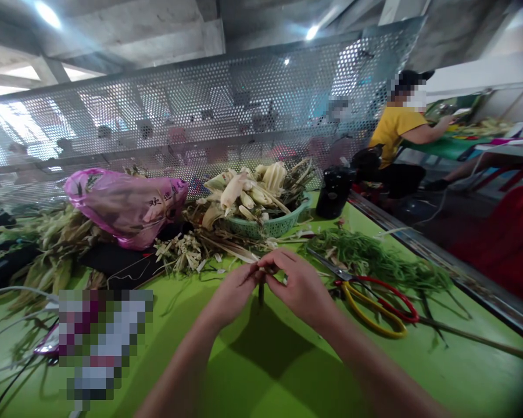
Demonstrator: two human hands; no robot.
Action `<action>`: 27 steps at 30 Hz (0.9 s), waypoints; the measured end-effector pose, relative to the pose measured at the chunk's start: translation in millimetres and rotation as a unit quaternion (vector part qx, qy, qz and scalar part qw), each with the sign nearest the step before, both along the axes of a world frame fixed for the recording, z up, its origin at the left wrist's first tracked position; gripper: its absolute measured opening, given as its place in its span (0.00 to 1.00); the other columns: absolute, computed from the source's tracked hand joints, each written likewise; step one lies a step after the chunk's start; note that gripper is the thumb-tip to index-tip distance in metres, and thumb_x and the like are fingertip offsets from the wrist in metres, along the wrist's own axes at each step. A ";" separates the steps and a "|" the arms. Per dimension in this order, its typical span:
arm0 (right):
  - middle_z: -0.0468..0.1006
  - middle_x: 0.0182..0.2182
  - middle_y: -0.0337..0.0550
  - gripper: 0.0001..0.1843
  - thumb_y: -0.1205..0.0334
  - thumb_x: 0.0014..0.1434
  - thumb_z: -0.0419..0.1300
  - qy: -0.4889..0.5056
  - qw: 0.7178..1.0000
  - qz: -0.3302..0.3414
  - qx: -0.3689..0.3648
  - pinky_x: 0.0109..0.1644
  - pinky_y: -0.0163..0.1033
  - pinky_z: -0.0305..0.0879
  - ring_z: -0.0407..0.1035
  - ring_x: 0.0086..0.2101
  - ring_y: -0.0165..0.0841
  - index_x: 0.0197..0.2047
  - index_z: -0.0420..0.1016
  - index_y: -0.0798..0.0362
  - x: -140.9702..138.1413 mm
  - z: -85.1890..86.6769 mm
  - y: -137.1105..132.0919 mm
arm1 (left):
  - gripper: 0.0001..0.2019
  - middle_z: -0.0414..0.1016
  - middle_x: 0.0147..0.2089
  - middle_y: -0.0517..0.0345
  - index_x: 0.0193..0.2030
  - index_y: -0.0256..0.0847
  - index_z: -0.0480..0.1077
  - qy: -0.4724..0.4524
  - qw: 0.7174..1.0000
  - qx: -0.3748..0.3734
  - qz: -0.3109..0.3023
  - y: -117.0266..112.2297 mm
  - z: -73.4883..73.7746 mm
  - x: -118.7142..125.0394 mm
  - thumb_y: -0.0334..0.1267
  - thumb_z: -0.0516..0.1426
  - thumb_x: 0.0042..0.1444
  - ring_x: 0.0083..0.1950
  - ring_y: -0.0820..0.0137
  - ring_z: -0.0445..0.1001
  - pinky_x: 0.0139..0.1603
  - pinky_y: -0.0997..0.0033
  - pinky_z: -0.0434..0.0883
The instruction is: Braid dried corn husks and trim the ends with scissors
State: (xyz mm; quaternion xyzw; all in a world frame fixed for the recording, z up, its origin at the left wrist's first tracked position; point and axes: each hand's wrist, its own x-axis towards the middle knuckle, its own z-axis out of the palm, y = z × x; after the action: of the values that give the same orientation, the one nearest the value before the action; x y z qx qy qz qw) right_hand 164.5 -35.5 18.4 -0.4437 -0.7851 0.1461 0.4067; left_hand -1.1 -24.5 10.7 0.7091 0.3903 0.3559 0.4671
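My left hand (235,290) and my right hand (298,284) meet over the green table (265,371), both pinched on a thin dark green leaf strip (261,290) that hangs down between them. The fingertips of both hands press together at the strip's top. Red and yellow handled scissors (375,302) lie on the table just right of my right hand. A heap of thin green strips (375,255) lies behind the scissors.
A teal basket (265,223) of pale husk pieces stands behind my hands, with a pink plastic bag (126,203) and dry leaves (52,244) to the left. A black container (335,191) stands at the back right. A perforated metal screen (200,116) backs the table. A person in yellow (401,133) sits far right.
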 end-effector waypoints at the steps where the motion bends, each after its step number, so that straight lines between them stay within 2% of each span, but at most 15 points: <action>1: 0.75 0.38 0.45 0.08 0.70 0.57 0.58 0.010 1.000 0.007 -0.006 0.42 0.42 0.65 0.69 0.38 0.37 0.40 0.72 0.51 -0.1 0.4 -0.2 | 0.14 0.76 0.39 0.54 0.40 0.37 0.73 0.003 1.000 0.002 0.008 1.6 -1.8 0.0 0.42 0.49 0.62 0.41 0.66 0.70 0.45 0.69 0.67; 5: 0.76 0.40 0.43 0.12 0.67 0.56 0.61 0.096 0.994 0.024 -0.053 0.44 0.41 0.67 0.71 0.39 0.35 0.44 0.72 0.50 0.9 2.1 0.9 | 0.13 0.75 0.36 0.54 0.35 0.36 0.73 -0.007 0.999 0.027 0.042 5.9 -6.3 -0.7 0.41 0.50 0.61 0.40 0.66 0.69 0.44 0.70 0.66; 7: 0.77 0.39 0.43 0.11 0.64 0.56 0.60 0.139 0.986 0.024 -0.091 0.42 0.39 0.67 0.71 0.37 0.34 0.45 0.71 0.51 2.5 2.6 2.4 | 0.14 0.74 0.35 0.54 0.35 0.36 0.73 -0.019 0.997 0.034 0.062 6.0 -5.6 -1.0 0.42 0.50 0.61 0.40 0.67 0.70 0.44 0.70 0.66; 13: 0.72 0.26 0.37 0.08 0.56 0.58 0.58 0.161 0.973 -0.005 -0.168 0.30 0.35 0.60 0.65 0.27 0.30 0.34 0.71 0.52 7.9 -1.9 9.3 | 0.15 0.71 0.31 0.56 0.43 0.37 0.74 -0.052 0.995 -0.001 0.080 3.5 -0.6 -0.6 0.44 0.51 0.61 0.33 0.70 0.69 0.38 0.72 0.66; 17: 0.70 0.25 0.37 0.08 0.57 0.59 0.58 0.153 0.978 -0.025 -0.143 0.31 0.36 0.58 0.62 0.27 0.30 0.32 0.70 0.52 12.5 -7.6 14.5 | 0.15 0.67 0.28 0.59 0.41 0.37 0.74 -0.053 0.996 -0.026 0.065 3.2 -0.3 -1.8 0.46 0.53 0.59 0.30 0.73 0.64 0.33 0.74 0.63; 22: 0.71 0.25 0.38 0.08 0.57 0.59 0.57 0.139 0.983 -0.084 -0.085 0.32 0.37 0.60 0.63 0.27 0.32 0.32 0.70 0.51 16.9 -9.3 17.1 | 0.13 0.66 0.29 0.59 0.33 0.38 0.71 -0.079 0.995 -0.038 0.050 4.2 -0.8 -4.9 0.47 0.55 0.56 0.33 0.71 0.66 0.38 0.72 0.66; 24: 0.72 0.27 0.39 0.06 0.58 0.58 0.58 0.137 0.985 -0.073 -0.080 0.35 0.38 0.62 0.65 0.29 0.33 0.33 0.71 0.51 16.5 -6.7 16.2 | 0.13 0.68 0.31 0.58 0.34 0.37 0.71 -0.079 0.995 -0.031 0.042 5.3 -2.8 -5.5 0.46 0.55 0.57 0.35 0.70 0.67 0.40 0.71 0.67; 27: 0.76 0.36 0.43 0.08 0.58 0.59 0.58 0.155 0.981 -0.010 -0.116 0.42 0.40 0.65 0.70 0.36 0.35 0.39 0.75 0.51 13.5 -0.4 13.2 | 0.12 0.71 0.35 0.55 0.36 0.37 0.72 -0.044 0.999 0.011 0.028 6.5 -7.4 -4.4 0.43 0.52 0.60 0.37 0.69 0.68 0.41 0.70 0.67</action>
State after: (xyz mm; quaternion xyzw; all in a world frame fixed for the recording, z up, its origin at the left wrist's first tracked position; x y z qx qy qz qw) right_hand 178.1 -22.3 18.0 -0.4682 -0.6857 0.2991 0.4703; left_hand -5.5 -17.9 3.3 0.6867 0.3846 0.4041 0.4661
